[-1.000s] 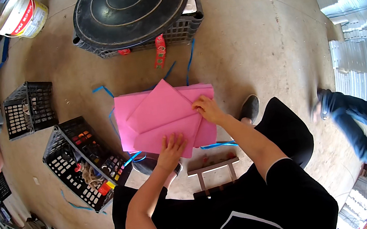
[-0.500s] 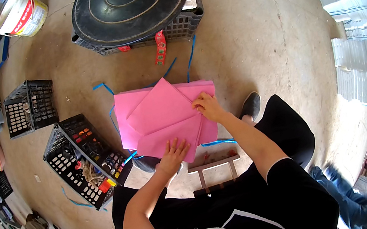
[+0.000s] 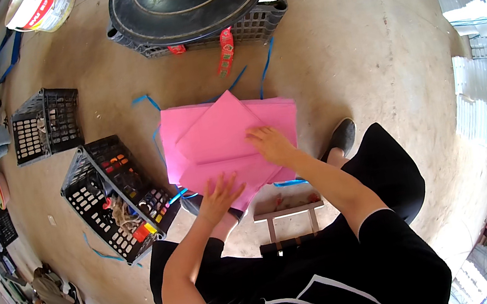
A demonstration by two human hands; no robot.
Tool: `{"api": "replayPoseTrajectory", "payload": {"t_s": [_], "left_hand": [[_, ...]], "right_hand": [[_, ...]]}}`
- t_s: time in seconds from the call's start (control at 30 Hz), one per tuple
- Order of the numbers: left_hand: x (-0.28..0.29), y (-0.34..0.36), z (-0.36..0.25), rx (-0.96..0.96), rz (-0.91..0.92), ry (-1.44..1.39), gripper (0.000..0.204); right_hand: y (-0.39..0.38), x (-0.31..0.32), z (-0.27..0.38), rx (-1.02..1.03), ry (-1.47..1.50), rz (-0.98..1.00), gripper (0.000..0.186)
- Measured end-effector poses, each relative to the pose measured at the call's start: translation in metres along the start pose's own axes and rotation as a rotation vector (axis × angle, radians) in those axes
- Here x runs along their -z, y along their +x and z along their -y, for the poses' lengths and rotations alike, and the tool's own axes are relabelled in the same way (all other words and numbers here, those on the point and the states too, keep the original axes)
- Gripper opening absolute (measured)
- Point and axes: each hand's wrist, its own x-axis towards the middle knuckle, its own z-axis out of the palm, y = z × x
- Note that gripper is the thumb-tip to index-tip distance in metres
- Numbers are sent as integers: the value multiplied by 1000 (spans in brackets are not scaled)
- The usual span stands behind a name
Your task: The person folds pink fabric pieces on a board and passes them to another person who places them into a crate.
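Pink stack (image 3: 178, 124) of sheets, low over the floor (image 3: 345, 64), long axis running left to right, across the line of both forearms. Lying on top of the pink stack: an upper sheet (image 3: 217, 129) turned askew, one corner pointing past the far edge, and an apparently folded flap (image 3: 230, 168) along the near side, its straight edge roughly parallel to the long axis. Left hand (image 3: 219, 198) spread and released, fingertips resting on the flap at the near edge of the pink stack, left of centre. Right hand (image 3: 273, 146) loosely extended, gripping nothing visible, fingers laid on the upper sheet toward the right end; of the two, nearer to the far corner. Flap's straight edge between left fingertips and right fingers. Hidden: right thumb, layers under both palms, and any run of blue strap (image 3: 268, 67) beneath the pink stack. Cut off beyond its far side: round black lid (image 3: 186, 3) and, farther left, a bucket (image 3: 47, 9). Left of the pink stack: black crate (image 3: 121, 188), contents too jumbled to make out.
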Motion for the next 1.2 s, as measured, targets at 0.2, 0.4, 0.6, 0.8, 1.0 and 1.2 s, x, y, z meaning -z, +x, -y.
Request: {"api": "replayPoseTrajectory", "payload": {"t_s": [0.2,0.4,0.6,0.8,1.0,1.2], "left_hand": [[11,-4,1,-19,48,-104,52],[13,-35,-24,-56,172,-275,58],[13,-71,-8,-169,286,-231,52],[-5,-51,20,-279,199,-224,41],[-32,-76,-2,-190,132,-269,40],[6,-70,-13,-183,271,-355,40]], "right_hand": [[14,-3,16,80,-56,49,52],[15,1,6,150,-149,100,53],[20,-9,17,133,-248,113,54],[25,-49,52,310,79,58,38],[22,-67,42,366,26,96,39],[9,-43,45,340,43,-28,45]]}}
